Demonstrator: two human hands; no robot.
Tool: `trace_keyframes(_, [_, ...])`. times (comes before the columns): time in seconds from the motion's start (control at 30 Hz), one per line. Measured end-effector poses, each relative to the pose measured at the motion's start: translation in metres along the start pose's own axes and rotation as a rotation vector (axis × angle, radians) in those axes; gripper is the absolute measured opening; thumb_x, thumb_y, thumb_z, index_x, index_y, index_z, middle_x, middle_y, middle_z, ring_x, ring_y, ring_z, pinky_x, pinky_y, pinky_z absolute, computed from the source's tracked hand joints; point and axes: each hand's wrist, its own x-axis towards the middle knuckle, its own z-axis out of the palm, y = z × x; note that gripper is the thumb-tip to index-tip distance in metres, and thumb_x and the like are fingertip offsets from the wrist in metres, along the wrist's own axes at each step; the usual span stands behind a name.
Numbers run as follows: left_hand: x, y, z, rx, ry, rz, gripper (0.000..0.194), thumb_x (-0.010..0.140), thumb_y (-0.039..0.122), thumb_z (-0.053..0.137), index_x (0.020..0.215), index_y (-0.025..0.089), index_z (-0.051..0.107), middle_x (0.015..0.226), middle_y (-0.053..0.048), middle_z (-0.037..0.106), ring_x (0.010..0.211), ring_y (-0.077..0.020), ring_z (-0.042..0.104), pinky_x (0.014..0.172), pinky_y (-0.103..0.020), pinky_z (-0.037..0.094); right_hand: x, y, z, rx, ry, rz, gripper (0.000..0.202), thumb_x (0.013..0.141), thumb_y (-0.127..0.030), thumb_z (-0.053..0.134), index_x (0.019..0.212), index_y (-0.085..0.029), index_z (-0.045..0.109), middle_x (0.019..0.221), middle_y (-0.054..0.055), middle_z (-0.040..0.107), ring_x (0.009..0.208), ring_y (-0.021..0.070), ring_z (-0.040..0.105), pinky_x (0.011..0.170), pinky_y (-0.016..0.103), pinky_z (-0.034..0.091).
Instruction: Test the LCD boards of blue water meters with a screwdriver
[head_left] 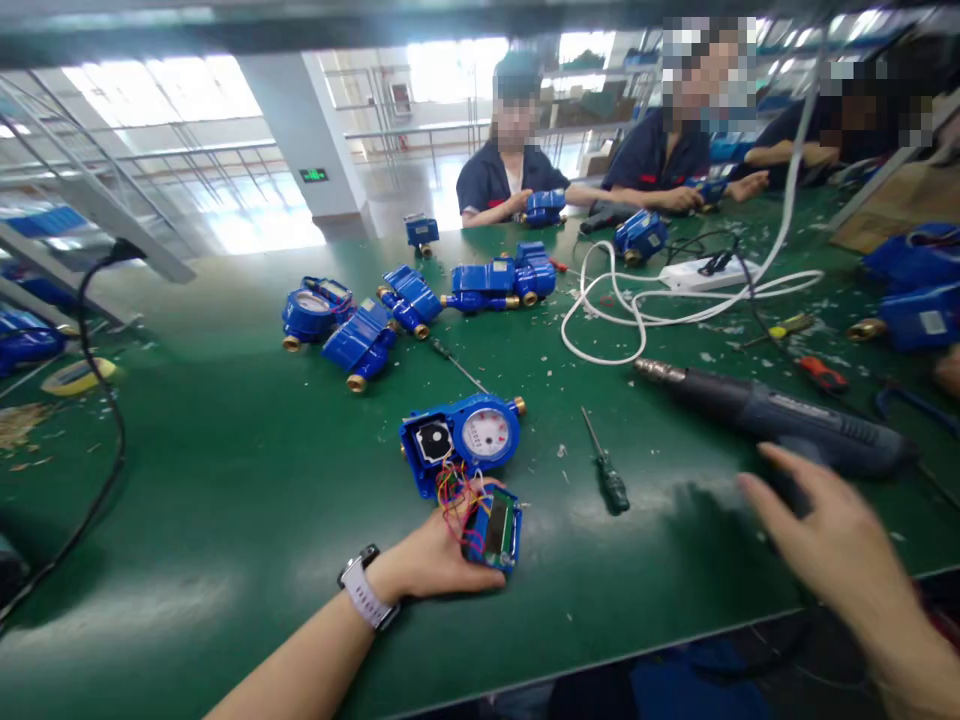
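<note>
Lying well to the left of the open meter (491, 432) are a roll of yellow tape (79, 376) and a black cable (118, 425) that runs down the green tabletop (225, 440). Beyond the open meter, from its left to just right of it, a group of blue meters (362, 340) with brass ends fills the space. The left hand (442, 555), with a watch (366, 588) on its wrist, is on the near side of the open meter and holds the display box (495, 530), tilted, between thumb and fingers; thin coloured wires (452, 500) join box and meter. One screwdriver (457, 362) lies just beyond the open meter, its shaft pointing back toward it. To the meter's right, a green-handled screwdriver (609, 478) lies between it and the heat gun (757, 405). Beyond and right of the meter, a looped white cord (637, 325) leads to a power strip (705, 272), near where people (517, 170) handle more blue meters. Well right of the meter, the right hand (832, 530) is spread wide, thumb apart from fingers, at the heat gun's handle; blur hides whether they touch. An orange-handled tool (823, 374) lies beyond the gun.
</note>
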Motion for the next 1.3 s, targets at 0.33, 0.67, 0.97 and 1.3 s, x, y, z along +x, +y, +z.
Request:
trace_keyframes(0.33, [0.000, -0.025, 0.006, -0.108, -0.021, 0.037, 0.116, 0.062, 0.040, 0.085, 0.152, 0.027, 0.013, 0.147, -0.015, 0.045, 0.142, -0.0374, 0.037, 0.122, -0.052, 0.022, -0.039, -0.063, 0.115, -0.118, -0.281, -0.296, 0.051, 0.086, -0.032, 0.042, 0.126, -0.010, 0.063, 0.112, 0.019, 0.062, 0.105, 0.0373, 0.057, 0.094, 0.055, 0.045])
trace_keyframes(0.67, [-0.015, -0.017, -0.005, -0.177, -0.096, 0.102, 0.098, 0.066, 0.047, 0.085, 0.144, 0.024, 0.029, 0.152, -0.018, 0.036, 0.144, -0.0382, 0.032, 0.122, -0.056, 0.018, -0.100, -0.066, 0.064, 0.332, -0.611, 0.038, 0.044, 0.097, -0.052, 0.033, 0.121, -0.018, 0.045, 0.079, -0.001, 0.049, 0.048, 0.0107, 0.042, 0.043, 0.022, 0.032])
trace_keyframes(0.97, [-0.016, -0.014, -0.007, -0.290, -0.116, 0.146, 0.089, 0.065, 0.040, 0.089, 0.137, 0.025, 0.037, 0.146, -0.017, 0.045, 0.137, -0.0339, 0.045, 0.118, -0.051, 0.032, -0.147, -0.087, 0.032, 0.409, -0.707, -0.150, 0.031, 0.099, -0.049, 0.053, 0.115, -0.026, 0.067, 0.087, 0.002, 0.070, 0.083, 0.0142, 0.069, 0.078, 0.018, 0.055])
trace_keyframes(1.3, [-0.028, -0.005, -0.010, 0.054, -0.176, 0.213, 0.100, 0.066, 0.033, 0.088, 0.145, 0.024, 0.028, 0.138, -0.016, 0.053, 0.132, -0.0337, 0.051, 0.119, -0.052, 0.030, -0.168, -0.079, 0.035, 0.033, -0.612, -0.560, 0.028, 0.101, -0.046, 0.050, 0.125, -0.043, 0.065, 0.112, -0.005, 0.071, 0.100, 0.0163, 0.070, 0.086, 0.023, 0.060])
